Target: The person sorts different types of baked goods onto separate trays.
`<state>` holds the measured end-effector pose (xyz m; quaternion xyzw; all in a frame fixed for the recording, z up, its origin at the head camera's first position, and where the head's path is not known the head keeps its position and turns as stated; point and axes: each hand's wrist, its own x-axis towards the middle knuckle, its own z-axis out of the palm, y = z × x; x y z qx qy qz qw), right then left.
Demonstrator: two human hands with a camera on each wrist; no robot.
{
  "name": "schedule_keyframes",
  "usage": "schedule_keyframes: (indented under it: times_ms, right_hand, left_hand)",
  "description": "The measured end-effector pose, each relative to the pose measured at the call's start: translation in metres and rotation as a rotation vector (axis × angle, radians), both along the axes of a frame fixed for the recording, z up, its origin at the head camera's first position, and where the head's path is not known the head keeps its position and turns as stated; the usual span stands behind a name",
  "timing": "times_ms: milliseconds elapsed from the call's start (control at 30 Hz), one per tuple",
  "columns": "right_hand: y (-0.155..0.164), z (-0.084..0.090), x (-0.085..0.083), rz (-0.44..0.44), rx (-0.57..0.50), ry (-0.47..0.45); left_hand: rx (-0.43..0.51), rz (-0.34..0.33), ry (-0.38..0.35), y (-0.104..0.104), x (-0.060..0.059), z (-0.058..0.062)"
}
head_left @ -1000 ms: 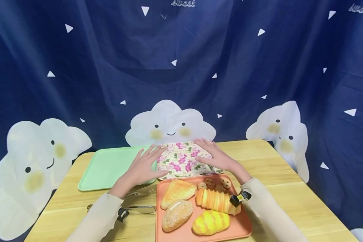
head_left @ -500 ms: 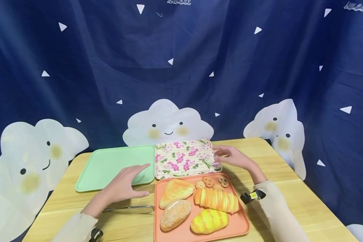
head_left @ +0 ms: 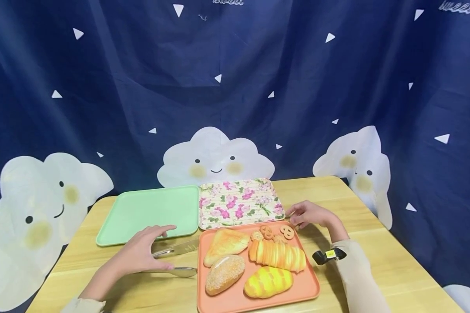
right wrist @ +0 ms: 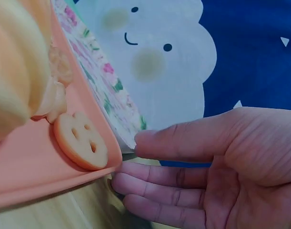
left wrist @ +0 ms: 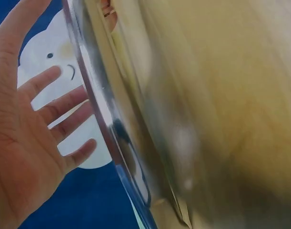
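Note:
My left hand [head_left: 138, 253] hovers over the metal tongs [head_left: 185, 272], thumb and fingers spread apart with nothing between them. In the left wrist view the shiny tongs [left wrist: 105, 90] loom close in front of those fingers. At the orange tray's [head_left: 312, 290] far right corner is my right hand [head_left: 312, 214]. Seen from its wrist, the thumb reaches the corner of the floral tray [right wrist: 107, 81], while the other fingers lie right at the orange corner below. The orange tray bears a pretzel cookie [right wrist: 81, 142], a ridged roll [head_left: 277, 255], a yellow bun [head_left: 268, 282] and more bread.
A green tray [head_left: 152, 213] lies at the back left, against the floral tray. Bare wooden tabletop [head_left: 360, 226] stretches along the right. A dark blue curtain [head_left: 235, 100] with clouds rises behind the table's far edge.
Both hands have drawn back from above the trays: the left toward the tongs at the lower left, the right down the floral tray's right side to the orange tray's corner.

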<state>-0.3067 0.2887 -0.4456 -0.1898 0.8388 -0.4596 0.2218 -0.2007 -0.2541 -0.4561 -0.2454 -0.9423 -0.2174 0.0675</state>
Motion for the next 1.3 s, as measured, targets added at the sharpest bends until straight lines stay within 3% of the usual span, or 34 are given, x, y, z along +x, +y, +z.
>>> schedule_keyframes:
  times_ms: [200, 400, 667, 767, 900, 1033, 1300]
  right_hand:
    - [0.0, -0.005, 0.001, 0.034, 0.019, -0.024]
    - [0.001, -0.011, -0.004, 0.066, -0.007, -0.007]
    - [0.003, -0.014, -0.009, 0.093, -0.046, -0.002]
    - [0.005, -0.014, -0.008, 0.099, -0.05, -0.001]
    - [0.007, -0.014, -0.007, 0.094, -0.042, 0.007]
    - [0.008, -0.013, -0.006, 0.096, -0.044, 0.015]
    - [0.006, -0.014, -0.008, 0.102, -0.052, 0.011]
  left_hand:
    - [-0.008, -0.023, -0.078, -0.01, 0.01, 0.001]
    - [-0.01, -0.04, -0.168, -0.012, 0.013, 0.003]
    - [0.017, -0.02, -0.166, -0.011, 0.011, 0.001]
    - [0.074, -0.054, -0.192, -0.01, 0.01, 0.002]
    - [0.11, -0.072, -0.161, -0.008, 0.009, 0.01]
    - [0.08, -0.03, -0.08, -0.003, 0.007, 0.024]
    - [-0.067, -0.012, 0.008, 0.023, -0.004, 0.05]
